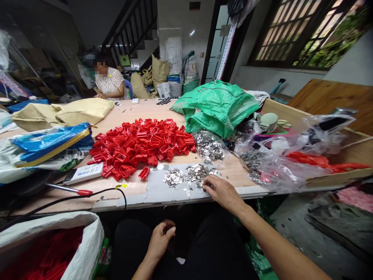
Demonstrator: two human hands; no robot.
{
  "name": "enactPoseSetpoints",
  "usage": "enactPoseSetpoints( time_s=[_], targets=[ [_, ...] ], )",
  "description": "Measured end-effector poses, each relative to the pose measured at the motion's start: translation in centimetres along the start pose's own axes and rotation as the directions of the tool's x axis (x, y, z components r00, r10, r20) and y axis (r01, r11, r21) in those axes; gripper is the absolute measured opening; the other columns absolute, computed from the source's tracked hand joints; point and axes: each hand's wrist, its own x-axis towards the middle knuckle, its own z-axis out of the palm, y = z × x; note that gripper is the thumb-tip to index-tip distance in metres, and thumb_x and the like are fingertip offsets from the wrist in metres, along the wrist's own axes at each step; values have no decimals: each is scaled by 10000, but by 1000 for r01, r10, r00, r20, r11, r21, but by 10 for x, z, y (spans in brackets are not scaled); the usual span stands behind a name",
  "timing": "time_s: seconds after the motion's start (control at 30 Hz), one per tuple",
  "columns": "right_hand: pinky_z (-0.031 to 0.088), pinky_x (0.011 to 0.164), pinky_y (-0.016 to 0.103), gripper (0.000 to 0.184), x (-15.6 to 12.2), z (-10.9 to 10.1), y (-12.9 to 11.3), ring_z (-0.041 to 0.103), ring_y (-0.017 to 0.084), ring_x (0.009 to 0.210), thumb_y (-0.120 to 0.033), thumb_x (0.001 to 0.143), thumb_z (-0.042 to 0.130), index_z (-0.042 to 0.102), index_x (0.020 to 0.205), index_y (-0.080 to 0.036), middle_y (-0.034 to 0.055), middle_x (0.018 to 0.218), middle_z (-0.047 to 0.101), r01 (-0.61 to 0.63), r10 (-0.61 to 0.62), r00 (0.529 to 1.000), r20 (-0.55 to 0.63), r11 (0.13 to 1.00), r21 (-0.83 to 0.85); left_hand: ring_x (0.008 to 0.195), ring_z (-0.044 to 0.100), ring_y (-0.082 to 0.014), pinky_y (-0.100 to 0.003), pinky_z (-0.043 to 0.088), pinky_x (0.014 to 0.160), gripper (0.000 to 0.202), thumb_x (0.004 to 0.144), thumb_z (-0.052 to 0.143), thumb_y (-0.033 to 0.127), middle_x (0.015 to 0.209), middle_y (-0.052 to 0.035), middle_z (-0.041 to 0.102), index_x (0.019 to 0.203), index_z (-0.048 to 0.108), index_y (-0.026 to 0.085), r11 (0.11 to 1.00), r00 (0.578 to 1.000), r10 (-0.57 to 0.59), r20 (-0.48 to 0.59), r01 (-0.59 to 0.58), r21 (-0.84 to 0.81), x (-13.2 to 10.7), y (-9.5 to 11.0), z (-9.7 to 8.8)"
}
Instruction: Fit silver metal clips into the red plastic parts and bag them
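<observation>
Plywood table (131, 112) fills the view, red plastic clips (142, 146) heaped mid-board. Near the front edge lies a scatter of small metal pieces (189, 175). Right hand (223, 192) rests there, fingertips bent into them, grip unclear. Left hand (160, 239) hangs below over the lap, fingers curled loosely, contents hidden.

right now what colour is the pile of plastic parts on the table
Red: the pile of plastic parts shows best in the head view.

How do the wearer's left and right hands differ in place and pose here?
The right hand reaches onto the table, fingertips in the metal pieces; the left hand sits below the table edge, over the lap. The right hand lies palm down; the left hand is loosely curled. Both are bare.
</observation>
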Motion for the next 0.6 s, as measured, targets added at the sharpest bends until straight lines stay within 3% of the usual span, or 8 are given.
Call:
enactPoseSetpoints(
  time_s=[0.23,0.6],
  targets=[
    [402,640,256,59,1,9,-10,602,161,756,-292,864,557,583,852,-240,2,864,626,-49,47,998,-34,997,-61,760,645,-207,-305,524,710,277,777,630,394,801,-60,677,894,681,149,1000,1000,11,7,-11,2,-1,2,1],
    [365,619,248,121,4,8,-2,587,149,727,-220,865,483,565,778,-233,-2,817,633,-68,64,997,-47,994,-91,751,649,-210,-304,525,702,335,744,652,457,760,-63,692,874,699,152,1000,1000,-2,-14,2,4,-1,2,0]
  ],
)
